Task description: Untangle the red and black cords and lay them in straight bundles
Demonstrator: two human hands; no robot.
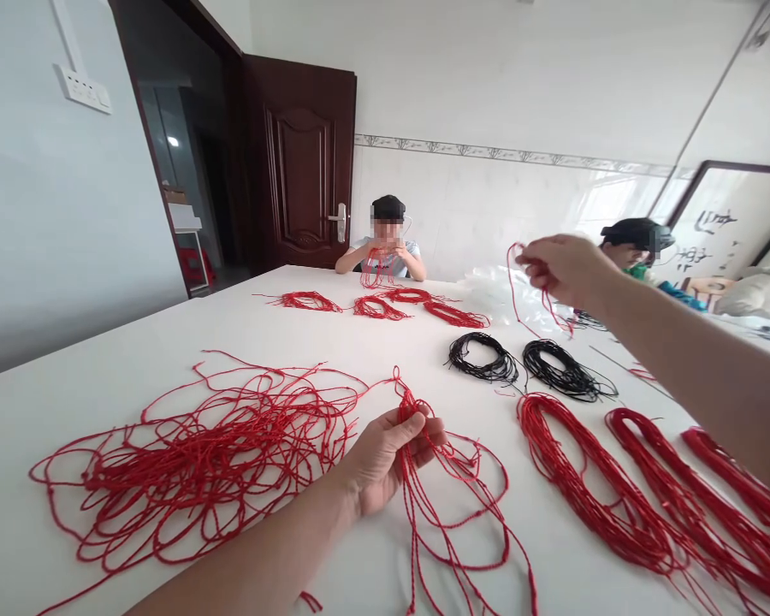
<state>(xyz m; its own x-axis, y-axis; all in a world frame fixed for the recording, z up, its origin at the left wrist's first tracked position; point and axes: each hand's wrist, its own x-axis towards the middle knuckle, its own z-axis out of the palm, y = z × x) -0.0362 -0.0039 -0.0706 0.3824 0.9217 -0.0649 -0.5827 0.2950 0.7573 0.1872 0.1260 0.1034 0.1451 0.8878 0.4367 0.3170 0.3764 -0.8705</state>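
Observation:
Low over the white table (pixel 231 338), my left hand (pixel 394 453) is closed round a bunch of red cords (pixel 417 505), whose loops and ends hang down and spread toward me. Raised at the right, my right hand (pixel 561 265) pinches a single red cord (pixel 513 291) that droops in a loop beneath the fingers. A large loose tangle of red cord (pixel 224 453) lies to the left of my left hand. To its right is an oblong coil of red cord (pixel 590 479), with more red coils (pixel 667 462) beside it.
Two black cord coils (pixel 484 358) lie mid-table, before clear plastic bags (pixel 488 291). Small red coils (pixel 308 299) sit farther back. A person (pixel 385 244) across the table holds red cords; another person (pixel 635 244) sits at right. A brown door (pixel 301 162) stands behind.

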